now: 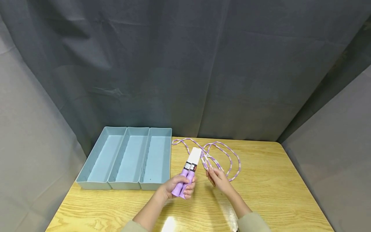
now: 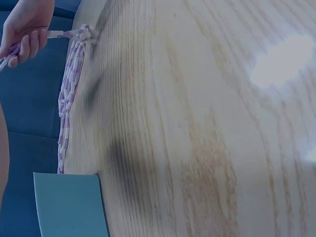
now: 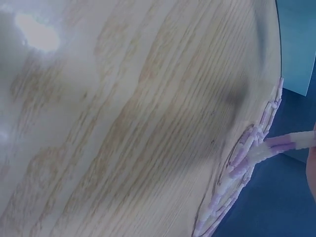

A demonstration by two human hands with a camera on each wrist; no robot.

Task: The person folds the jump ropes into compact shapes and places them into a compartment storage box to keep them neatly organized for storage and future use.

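Note:
Two purple handles with white ends and black labels [image 1: 189,170] lie side by side in my left hand [image 1: 178,187], its fingers curled round the purple grips. My right hand [image 1: 218,179], to the right of them, pinches strands of the purple and white beaded rope [image 1: 238,161]. In the left wrist view the right hand [image 2: 29,29] grips the rope, whose loops [image 2: 71,79] trail along the table. The right wrist view has the rope [image 3: 247,153] rising from the table to fingers [image 3: 311,168] at the right edge. The left hand's grip is out of the left wrist view.
Three light blue trays [image 1: 155,186] stand side by side on the left of the wooden table [image 1: 269,193]. A dark grey curtain [image 1: 185,71] hangs behind the table, with pale grey panels on both sides.

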